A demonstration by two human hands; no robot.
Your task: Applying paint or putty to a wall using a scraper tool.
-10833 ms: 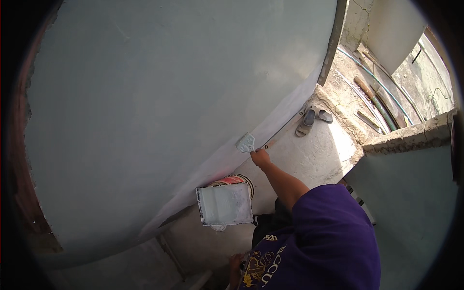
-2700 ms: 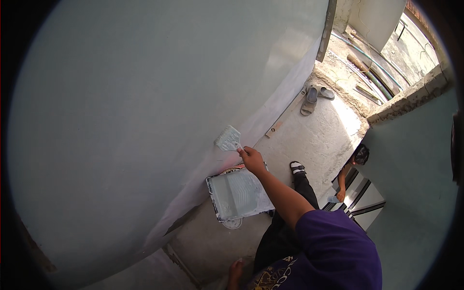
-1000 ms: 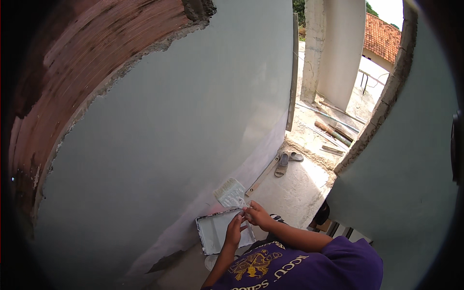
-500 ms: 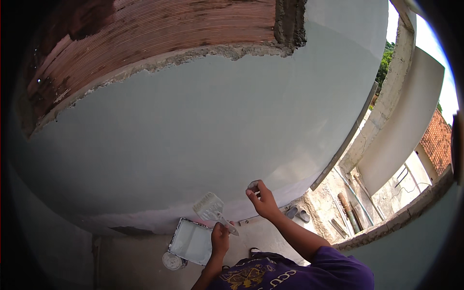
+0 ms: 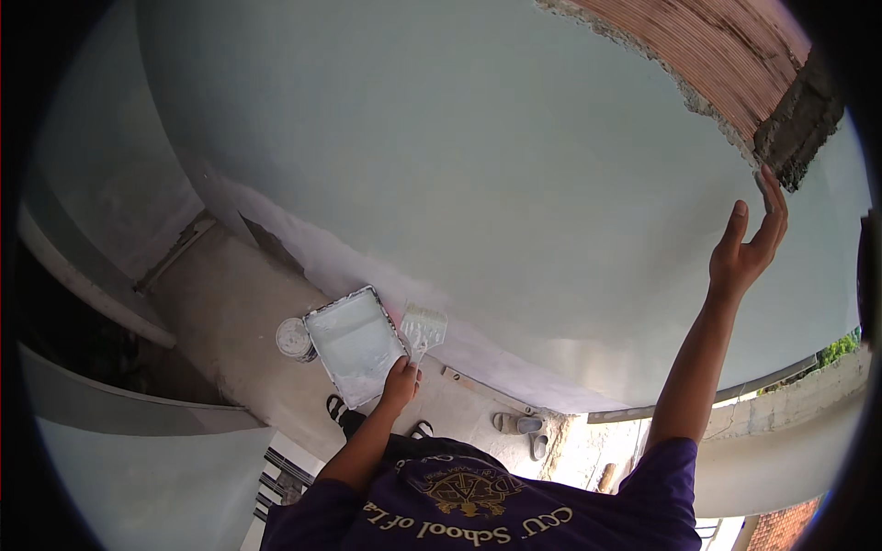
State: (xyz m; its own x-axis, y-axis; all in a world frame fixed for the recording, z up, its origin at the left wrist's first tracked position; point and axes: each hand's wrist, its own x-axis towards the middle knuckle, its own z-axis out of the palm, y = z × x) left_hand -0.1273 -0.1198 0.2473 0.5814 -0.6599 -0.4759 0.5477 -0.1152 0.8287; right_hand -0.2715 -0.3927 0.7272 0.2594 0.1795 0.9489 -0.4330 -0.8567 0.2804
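Note:
My left hand is closed round the handle of a wide paintbrush. Its broad head is smeared with white and points up toward the wall. Beside the brush, a dark-rimmed paint tray holds pale paint. A white-topped paint bucket stands next to the tray. At the right, my right hand is raised with its thumb and fingers apart. Its fingertips reach the lower corner of a rough-edged mortar patch; whether they touch it I cannot tell. Nothing shows in that hand.
A pale green wall curves across the view. Bare ribbed brick shows at its upper right, ending in grey mortar. Grey slippers and a level-like bar lie on the floor. A low wall stands at lower left.
My view has swung round, so the brick area now sits at upper right. My right hand has risen from the wall's foot toward the mortar corner, its curled fingers opening out.

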